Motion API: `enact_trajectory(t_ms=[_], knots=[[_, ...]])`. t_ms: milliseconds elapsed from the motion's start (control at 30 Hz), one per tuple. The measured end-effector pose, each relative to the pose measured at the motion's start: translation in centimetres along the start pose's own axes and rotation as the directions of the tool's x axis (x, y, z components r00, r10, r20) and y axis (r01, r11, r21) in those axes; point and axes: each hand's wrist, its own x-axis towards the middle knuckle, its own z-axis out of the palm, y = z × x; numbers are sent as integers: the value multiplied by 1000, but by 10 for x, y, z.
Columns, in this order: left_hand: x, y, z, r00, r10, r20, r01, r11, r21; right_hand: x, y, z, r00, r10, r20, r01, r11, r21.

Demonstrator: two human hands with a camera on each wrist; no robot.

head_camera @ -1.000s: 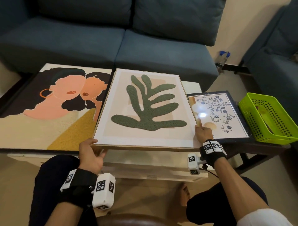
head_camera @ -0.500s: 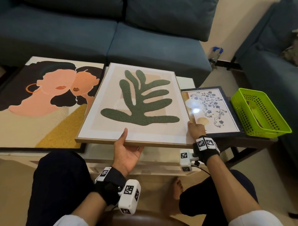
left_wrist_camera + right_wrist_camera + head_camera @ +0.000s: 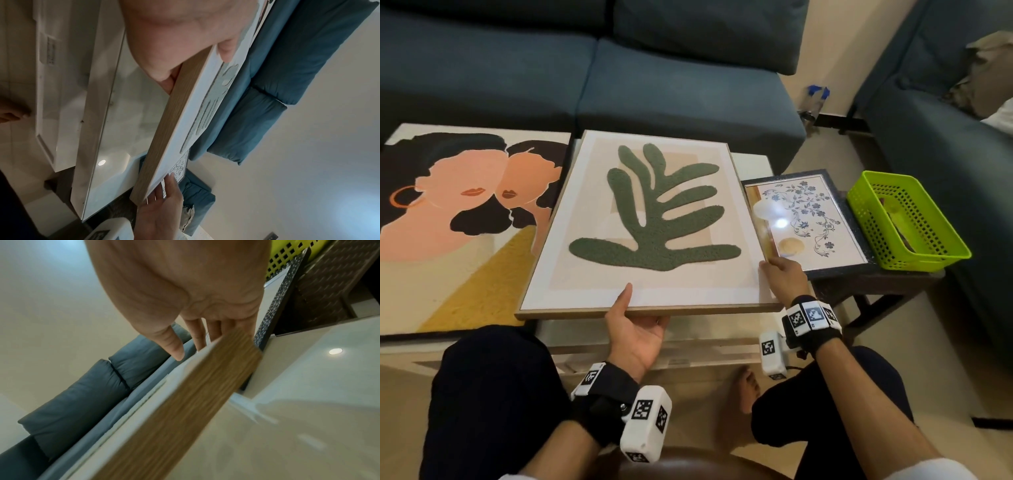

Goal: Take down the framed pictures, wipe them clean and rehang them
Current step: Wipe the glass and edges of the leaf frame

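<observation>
The wood-framed leaf picture [image 3: 654, 219] lies face up over the white table [image 3: 753, 164], its near edge lifted off the top. My left hand [image 3: 631, 320] holds the middle of that near edge, thumb on the glass and fingers hidden underneath. My right hand [image 3: 782, 277] grips the near right corner. The left wrist view shows the wooden edge [image 3: 164, 129] running from my left palm [image 3: 174, 40] down to my right hand [image 3: 162, 211]. In the right wrist view my right hand [image 3: 185, 296] has its thumb over the frame corner [image 3: 205, 386].
A large canvas of two faces [image 3: 465, 212] lies flat at the left, touching the leaf picture. A small dark-framed floral picture [image 3: 804, 219] and a green basket [image 3: 904, 219] sit on a dark side table [image 3: 876, 284] at the right. Blue sofas [image 3: 654, 68] stand behind and to the right.
My left hand has left the near left corner and now holds the middle of the near edge, palm up. My right hand stays at the near right corner.
</observation>
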Motion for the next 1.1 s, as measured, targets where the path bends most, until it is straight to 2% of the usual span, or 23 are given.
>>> enact_trajectory(t_ms=[100, 167, 333, 500, 600, 767, 967, 1100], knots=[[4, -1, -3, 1000, 28, 11, -28, 999, -15, 2, 5, -24, 997, -34, -67, 37, 998, 40], [7, -3, -3, 999, 41, 21, -41, 999, -15, 10, 11, -54, 984, -50, -171, 62, 996, 66], [7, -8, 3, 999, 52, -1, -52, 998, -33, 40, 25, -144, 880, 3, -476, 38, 996, 77], [9, -22, 16, 992, 60, -108, -68, 995, -72, 74, 30, -207, 813, 42, -580, -93, 994, -58], [9, -31, 25, 983, 59, -174, -72, 995, -68, 88, 32, -229, 845, 96, -525, -199, 970, -142], [6, -34, 33, 979, 64, -194, -78, 995, -62, 123, 53, -245, 927, 141, -347, -263, 904, -337], [8, -32, 23, 980, 98, -172, -125, 980, -155, 226, 131, -260, 969, 167, -181, -238, 822, -517], [8, -29, 22, 981, 103, -166, -129, 980, -151, 202, 109, -256, 978, 148, -145, -203, 818, -538]])
